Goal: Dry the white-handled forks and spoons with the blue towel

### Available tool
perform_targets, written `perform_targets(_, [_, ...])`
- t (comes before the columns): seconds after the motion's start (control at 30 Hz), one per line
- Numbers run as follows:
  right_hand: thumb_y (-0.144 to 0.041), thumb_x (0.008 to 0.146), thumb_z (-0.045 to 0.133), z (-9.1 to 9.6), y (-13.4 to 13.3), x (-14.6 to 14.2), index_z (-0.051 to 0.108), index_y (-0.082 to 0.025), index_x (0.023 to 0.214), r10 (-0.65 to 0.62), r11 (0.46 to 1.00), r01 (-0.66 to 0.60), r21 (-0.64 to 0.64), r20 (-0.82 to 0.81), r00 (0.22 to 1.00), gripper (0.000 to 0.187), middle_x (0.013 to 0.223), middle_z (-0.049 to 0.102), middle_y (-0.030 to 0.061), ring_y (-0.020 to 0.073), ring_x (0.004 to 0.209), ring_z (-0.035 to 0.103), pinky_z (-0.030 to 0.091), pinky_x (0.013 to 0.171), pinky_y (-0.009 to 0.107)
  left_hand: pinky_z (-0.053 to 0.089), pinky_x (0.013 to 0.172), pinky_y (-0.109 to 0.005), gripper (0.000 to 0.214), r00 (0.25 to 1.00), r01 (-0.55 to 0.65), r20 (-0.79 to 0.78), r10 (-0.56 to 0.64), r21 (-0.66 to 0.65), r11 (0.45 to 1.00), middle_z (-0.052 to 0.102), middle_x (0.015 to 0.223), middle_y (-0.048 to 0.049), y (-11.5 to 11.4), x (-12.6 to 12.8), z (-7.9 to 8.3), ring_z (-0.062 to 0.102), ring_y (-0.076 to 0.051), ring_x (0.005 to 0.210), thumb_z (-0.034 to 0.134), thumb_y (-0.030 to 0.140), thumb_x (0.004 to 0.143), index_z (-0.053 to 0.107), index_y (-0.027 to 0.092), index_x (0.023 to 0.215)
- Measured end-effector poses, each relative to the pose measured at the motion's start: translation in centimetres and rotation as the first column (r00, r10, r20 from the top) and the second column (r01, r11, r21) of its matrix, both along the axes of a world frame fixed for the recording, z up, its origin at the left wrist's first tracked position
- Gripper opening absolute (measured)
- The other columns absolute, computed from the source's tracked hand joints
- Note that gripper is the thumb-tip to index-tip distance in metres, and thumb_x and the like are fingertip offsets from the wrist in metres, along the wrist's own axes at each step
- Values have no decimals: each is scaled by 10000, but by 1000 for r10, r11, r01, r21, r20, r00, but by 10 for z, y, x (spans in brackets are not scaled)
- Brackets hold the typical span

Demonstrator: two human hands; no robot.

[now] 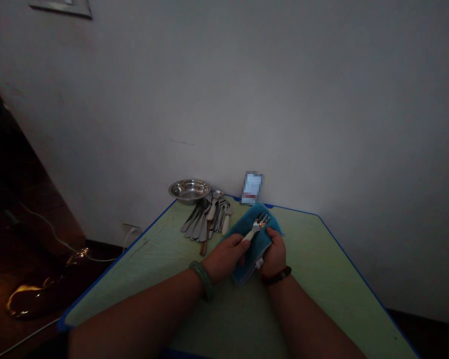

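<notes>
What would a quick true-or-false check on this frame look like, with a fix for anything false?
The left hand grips the white handle of a fork: true.

A blue cloth lies untouched on the table: false. The right hand holds it, with the fork's head over it.

A green bangle sits on the left wrist: true.

The cutlery lies inside the steel bowl: false. It lies in a pile on the table, next to the bowl.
</notes>
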State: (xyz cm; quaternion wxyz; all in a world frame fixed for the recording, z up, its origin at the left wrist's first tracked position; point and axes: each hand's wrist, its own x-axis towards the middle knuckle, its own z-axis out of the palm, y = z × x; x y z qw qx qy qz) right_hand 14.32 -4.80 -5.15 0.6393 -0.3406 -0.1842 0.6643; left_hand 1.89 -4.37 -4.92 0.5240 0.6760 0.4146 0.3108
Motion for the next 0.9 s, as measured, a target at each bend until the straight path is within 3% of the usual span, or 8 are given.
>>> perform_targets(0.27, [-372,659,446,-3,-1,-4,593,-179,639,47,997,-46,-63,15,999,243,521,614,23,194,587,589,460,553,327,247,296,-175,304,1000,0,3,1,-154,988,455,497,65,-1,4,3,352,-55,301,356,490,749,408,191,728])
perform_targets(0.4, [-368,652,464,-5,-3,-4,582,-166,640,88,993,-88,-74,-1,996,234,427,556,1,188,546,576,455,534,310,236,260,-160,278,1000,0,19,3,-164,986,471,545,64,-2,5,6,347,-37,264,375,468,748,394,190,752])
perform_targets(0.57, [-363,657,465,-3,-2,-4,582,-166,681,54,996,-55,-72,-15,998,231,422,545,-10,186,536,567,452,553,322,261,256,-142,251,997,-17,66,30,-183,983,460,589,77,-3,5,9,370,-29,266,436,430,733,349,209,811])
perform_targets(0.7, [-410,659,443,1,-3,-3,556,-182,577,61,995,-61,-73,-7,998,267,447,568,16,204,578,581,456,563,341,336,319,-148,245,997,-24,68,41,-240,970,476,645,51,-2,5,8,469,-51,372,418,433,740,363,203,805])
perform_targets(0.77, [-415,659,441,3,-4,-3,547,-189,547,57,996,-58,-70,-15,998,273,458,578,21,210,600,589,459,569,348,348,354,-153,247,998,-42,42,52,-217,975,477,649,41,-1,5,7,479,-62,433,404,434,745,394,194,799])
perform_targets(0.9, [-375,664,450,1,-2,-3,595,-195,649,28,999,-28,-38,-4,1000,232,559,630,17,202,644,602,467,594,353,337,424,-173,274,998,-65,-2,65,3,998,443,602,42,1,0,5,435,-73,486,364,440,761,457,183,770])
